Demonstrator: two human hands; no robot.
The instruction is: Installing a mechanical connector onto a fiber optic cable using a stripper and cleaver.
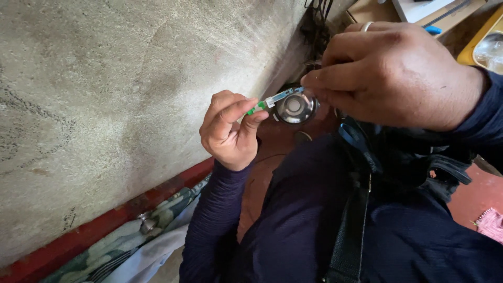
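My left hand pinches the green end of a small slim connector between thumb and forefinger. My right hand, with a ring on one finger, grips the connector's other, blue-tipped end with its fingertips. The connector has a clear white middle and is held level between both hands. Just behind it on the red floor lies a round shiny metal lid. Both arms wear dark blue sleeves.
A rough grey plaster wall fills the left, with a red skirting at its foot. Patterned cloth lies below it. Black cables hang near the wall. Cardboard and a yellow tray are at top right. A black strap crosses my lap.
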